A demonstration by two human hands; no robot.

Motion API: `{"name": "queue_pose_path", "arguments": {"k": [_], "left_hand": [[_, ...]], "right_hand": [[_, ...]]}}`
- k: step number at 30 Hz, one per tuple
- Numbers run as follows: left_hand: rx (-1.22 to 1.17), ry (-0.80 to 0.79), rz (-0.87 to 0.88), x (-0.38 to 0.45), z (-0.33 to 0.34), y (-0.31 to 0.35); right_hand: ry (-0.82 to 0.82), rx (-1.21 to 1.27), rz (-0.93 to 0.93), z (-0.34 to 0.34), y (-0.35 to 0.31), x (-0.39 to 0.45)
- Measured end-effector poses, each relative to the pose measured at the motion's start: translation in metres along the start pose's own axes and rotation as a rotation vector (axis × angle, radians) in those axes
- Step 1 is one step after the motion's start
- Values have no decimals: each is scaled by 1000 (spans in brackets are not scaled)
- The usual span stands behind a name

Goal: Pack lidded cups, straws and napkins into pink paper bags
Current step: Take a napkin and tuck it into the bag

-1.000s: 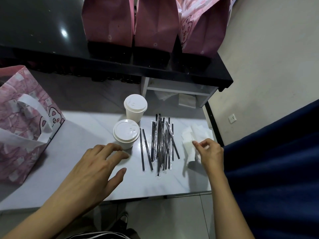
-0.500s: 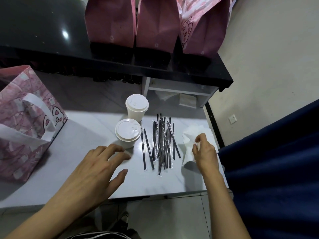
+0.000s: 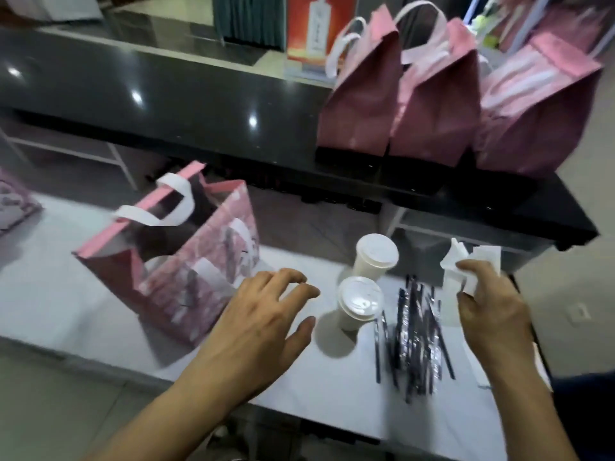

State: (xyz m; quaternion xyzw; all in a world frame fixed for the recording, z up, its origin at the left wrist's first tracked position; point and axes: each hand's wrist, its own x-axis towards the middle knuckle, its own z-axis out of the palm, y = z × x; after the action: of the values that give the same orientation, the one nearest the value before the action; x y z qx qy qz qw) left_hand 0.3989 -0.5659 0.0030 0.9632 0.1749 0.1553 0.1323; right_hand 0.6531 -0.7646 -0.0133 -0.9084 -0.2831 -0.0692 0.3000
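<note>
Counts: 2 lidded cups are seen on the white table (image 3: 66, 304), the near cup (image 3: 359, 302) just in front of the far cup (image 3: 374, 257), close together; whether they touch cannot be told. 1 loose pile of wrapped straws (image 3: 416, 337) is laid just right of the near cup; the frame is blurred, so the straws cannot be counted. 1 open pink bag (image 3: 199, 261) stands upright on the table left of the cups, white handles up, mouth open. 3 closed pink bags (image 3: 432, 104) are lined up side by side on the black counter (image 3: 166, 94) behind and above the table. 1 more pink item is cut off at the left edge; what it is cannot be told.

Napkins: 1 crumpled white napkin bunch (image 3: 466, 264) is pinched in the right hand (image 3: 492, 311), lifted off the table, beyond the far right end of the straws. How many sheets it holds cannot be told.

Left hand (image 3: 263, 327): spread open, fingers slightly curled, palm down, nothing held. It is placed over the table between the open bag and the near cup, fingertips near both; contact with the table cannot be told.

Right hand: fingers closed around the napkins, thumb and forefinger on the paper.
</note>
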Motion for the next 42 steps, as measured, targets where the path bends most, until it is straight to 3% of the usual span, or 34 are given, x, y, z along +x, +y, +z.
{"name": "queue_pose_path", "arguments": {"k": [6, 10, 14, 18, 21, 25, 33, 35, 38, 42], "left_hand": [[68, 229, -112, -8, -52, -48], [177, 314, -262, -15, -74, -98], [282, 279, -411, -19, -82, -143], [302, 168, -508, -20, -78, -169], [271, 130, -572, -27, -74, -176], [187, 121, -603, -36, -75, -183], [-99, 135, -588, -49, -68, -211], [-137, 154, -570, -48, -67, -213], [-159, 154, -538, -47, -68, -216], [-169, 138, -498, -47, -69, -218]], "right_hand": [[-161, 273, -67, 10, -121, 21], [-154, 242, -286, 42, -167, 41], [-70, 206, -524, 72, -216, 56], [-62, 209, -647, 92, -267, 59], [-45, 52, -754, 104, -293, 57], [-67, -82, -909, 119, -318, 55], [-67, 15, -1305, 151, -361, 42], [-149, 24, -1323, 168, -366, 40], [-407, -20, -1265, 188, -372, 35], [-848, -445, -1084, 191, -362, 33]]}}
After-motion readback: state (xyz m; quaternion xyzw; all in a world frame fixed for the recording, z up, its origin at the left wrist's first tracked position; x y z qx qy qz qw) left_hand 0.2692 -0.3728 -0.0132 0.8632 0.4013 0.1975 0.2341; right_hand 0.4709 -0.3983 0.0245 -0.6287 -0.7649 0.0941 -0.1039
